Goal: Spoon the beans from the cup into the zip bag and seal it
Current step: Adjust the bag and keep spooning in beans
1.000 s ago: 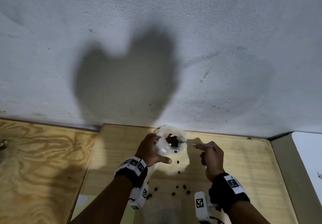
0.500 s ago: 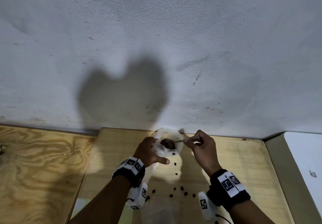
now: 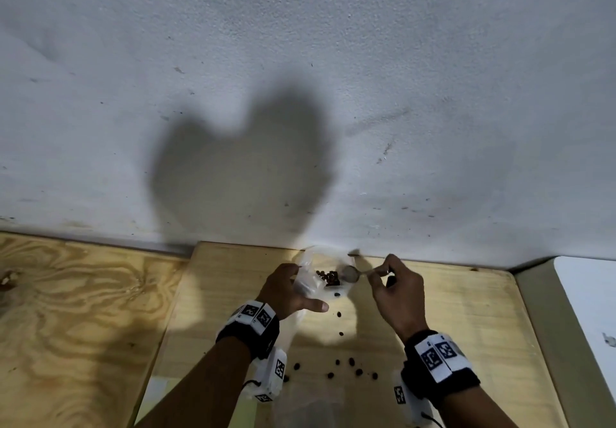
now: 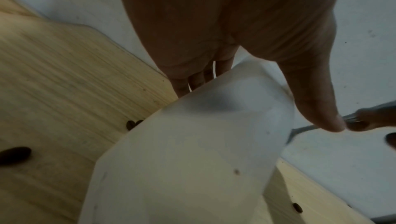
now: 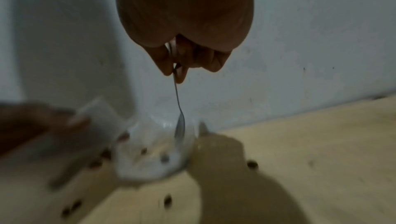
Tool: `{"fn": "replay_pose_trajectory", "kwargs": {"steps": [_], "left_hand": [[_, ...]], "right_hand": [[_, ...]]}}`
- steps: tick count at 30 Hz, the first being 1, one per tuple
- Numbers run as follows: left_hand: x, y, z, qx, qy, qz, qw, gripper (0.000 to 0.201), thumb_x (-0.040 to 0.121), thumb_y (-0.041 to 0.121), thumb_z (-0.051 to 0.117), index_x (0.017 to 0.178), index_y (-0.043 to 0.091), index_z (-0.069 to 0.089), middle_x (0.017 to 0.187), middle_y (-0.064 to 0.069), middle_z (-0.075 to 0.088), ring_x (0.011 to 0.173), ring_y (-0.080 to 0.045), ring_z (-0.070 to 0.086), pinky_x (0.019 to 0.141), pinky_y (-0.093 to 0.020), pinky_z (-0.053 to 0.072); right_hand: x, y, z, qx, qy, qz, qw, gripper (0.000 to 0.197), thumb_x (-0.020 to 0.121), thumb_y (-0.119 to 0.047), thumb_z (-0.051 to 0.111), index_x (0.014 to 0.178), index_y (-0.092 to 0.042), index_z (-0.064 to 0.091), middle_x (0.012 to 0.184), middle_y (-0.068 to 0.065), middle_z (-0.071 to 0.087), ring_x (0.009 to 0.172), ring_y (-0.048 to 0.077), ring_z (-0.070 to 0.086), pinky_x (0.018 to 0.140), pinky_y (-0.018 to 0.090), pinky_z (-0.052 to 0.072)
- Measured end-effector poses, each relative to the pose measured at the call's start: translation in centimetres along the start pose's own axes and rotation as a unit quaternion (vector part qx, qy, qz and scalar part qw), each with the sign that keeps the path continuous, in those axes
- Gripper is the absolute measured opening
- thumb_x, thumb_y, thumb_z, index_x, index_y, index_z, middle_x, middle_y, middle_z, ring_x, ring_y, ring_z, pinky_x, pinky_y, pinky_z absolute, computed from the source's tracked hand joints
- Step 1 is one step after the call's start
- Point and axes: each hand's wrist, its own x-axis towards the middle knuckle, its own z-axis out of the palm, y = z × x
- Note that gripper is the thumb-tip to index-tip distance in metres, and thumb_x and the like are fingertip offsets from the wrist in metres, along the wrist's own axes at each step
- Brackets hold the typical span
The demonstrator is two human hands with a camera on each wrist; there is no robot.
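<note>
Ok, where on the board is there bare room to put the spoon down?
Free: the board to the right of the right hand, out to its right edge, and the strip left of the left hand. Crowded: between the wrists, where spilled beans lie scattered, and under the zip bag the left hand holds.

We face a rough white wall (image 3: 333, 61), speckled with small dark marks, filling the view from nine through three o'clock. A broad soft shadow (image 3: 240, 167) falls on it near centre. Below sits a pale wooden bench (image 3: 466, 311), with a darker swirled plywood panel (image 3: 83, 311) at eight o'clock. At four o'clock, a beige edge strip (image 3: 546, 327) borders what may be a white surface (image 3: 590, 294).
</note>
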Motion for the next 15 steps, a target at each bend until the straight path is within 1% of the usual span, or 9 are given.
{"fn": "replay_pose_trajectory", "kwargs": {"steps": [2, 3, 5, 6, 8, 9, 11, 13, 15], "left_hand": [[0.0, 0.0, 0.2, 0.003, -0.004, 0.010, 1.000, 0.115, 0.040, 0.059, 0.091, 0.138, 0.019, 0.045, 0.131, 0.004, 0.053, 0.114, -0.015, 0.055, 0.097, -0.033, 0.050], [0.0, 0.0, 0.2, 0.004, -0.005, 0.015, 1.000, 0.115, 0.041, 0.058, 0.091, 0.138, 0.019, 0.044, 0.132, 0.004, 0.051, 0.114, -0.014, 0.054, 0.096, -0.032, 0.050], [0.0, -0.1, 0.5, 0.012, -0.005, 0.031, 0.999, 0.115, 0.042, 0.057, 0.092, 0.140, 0.020, 0.042, 0.135, 0.006, 0.048, 0.116, -0.011, 0.051, 0.096, -0.029, 0.047], [0.0, -0.1, 0.6, 0.013, -0.006, 0.038, 0.999, 0.116, 0.042, 0.056, 0.092, 0.141, 0.020, 0.042, 0.137, 0.007, 0.046, 0.117, -0.010, 0.049, 0.096, -0.028, 0.046], [0.1, -0.1, 0.8, 0.011, -0.006, 0.053, 0.998, 0.116, 0.043, 0.054, 0.092, 0.141, 0.021, 0.042, 0.138, 0.009, 0.044, 0.119, -0.009, 0.048, 0.096, -0.026, 0.045], [0.0, -0.2, 0.9, 0.012, -0.005, 0.061, 0.998, 0.115, 0.044, 0.053, 0.093, 0.141, 0.021, 0.042, 0.138, 0.010, 0.044, 0.119, -0.008, 0.047, 0.096, -0.024, 0.044], [0.1, -0.3, 1.2, 0.014, -0.001, 0.071, 0.997, 0.113, 0.044, 0.053, 0.093, 0.141, 0.021, 0.043, 0.138, 0.011, 0.043, 0.120, -0.007, 0.046, 0.098, -0.023, 0.043], [0.1, -0.4, 1.5, 0.013, 0.001, 0.076, 0.997, 0.113, 0.043, 0.053, 0.093, 0.140, 0.021, 0.045, 0.137, 0.012, 0.042, 0.123, -0.008, 0.046, 0.102, -0.025, 0.044], [0.2, -0.4, 1.8, 0.012, 0.003, 0.079, 0.997, 0.113, 0.042, 0.052, 0.094, 0.139, 0.022, 0.046, 0.134, 0.014, 0.042, 0.123, -0.007, 0.046, 0.104, -0.026, 0.043]], "right_hand": [[-0.9, 0.8, 1.0, -0.040, -0.001, -0.016, 0.999, 0.043, 0.084, -0.014, 0.070, 0.065, -0.036, 0.038, 0.056, -0.007, 0.061, 0.038, 0.009, 0.040, 0.046, 0.025, 0.035], [-1.2, 1.0, 1.5, -0.049, -0.001, -0.023, 0.999, 0.043, 0.084, -0.014, 0.070, 0.066, -0.035, 0.037, 0.053, -0.009, 0.057, 0.039, 0.008, 0.040, 0.046, 0.025, 0.033], [-1.9, 1.4, 2.5, -0.053, 0.002, -0.025, 0.998, 0.042, 0.084, -0.013, 0.069, 0.067, -0.032, 0.036, 0.050, -0.012, 0.050, 0.042, 0.009, 0.041, 0.047, 0.026, 0.034], [-2.2, 1.7, 3.0, -0.049, 0.006, -0.017, 0.999, 0.042, 0.084, -0.012, 0.069, 0.067, -0.031, 0.036, 0.052, -0.011, 0.052, 0.044, 0.010, 0.042, 0.047, 0.028, 0.036], [-2.5, 2.3, 3.8, -0.017, 0.022, 0.020, 0.999, 0.043, 0.083, -0.012, 0.070, 0.065, -0.031, 0.037, 0.057, -0.008, 0.057, 0.046, 0.012, 0.043, 0.050, 0.031, 0.041], [-2.7, 2.6, 4.2, 0.011, 0.033, 0.043, 0.998, 0.042, 0.083, -0.010, 0.072, 0.064, -0.029, 0.039, 0.058, -0.007, 0.056, 0.048, 0.012, 0.044, 0.051, 0.032, 0.042], [-3.0, 2.9, 4.7, 0.061, 0.052, 0.091, 0.993, 0.034, 0.082, -0.005, 0.073, 0.065, -0.015, 0.046, 0.059, 0.000, 0.056, 0.055, 0.013, 0.047, 0.055, 0.032, 0.042], [-3.3, 3.0, 5.2, 0.092, 0.057, 0.144, 0.984, 0.029, 0.081, -0.003, 0.073, 0.066, -0.005, 0.048, 0.064, 0.010, 0.058, 0.062, 0.015, 0.049, 0.059, 0.028, 0.040], [-3.4, 3.0, 5.7, 0.118, 0.056, 0.195, 0.972, 0.031, 0.080, -0.003, 0.073, 0.064, -0.004, 0.046, 0.063, 0.011, 0.055, 0.063, 0.019, 0.047, 0.059, 0.030, 0.038]]}}
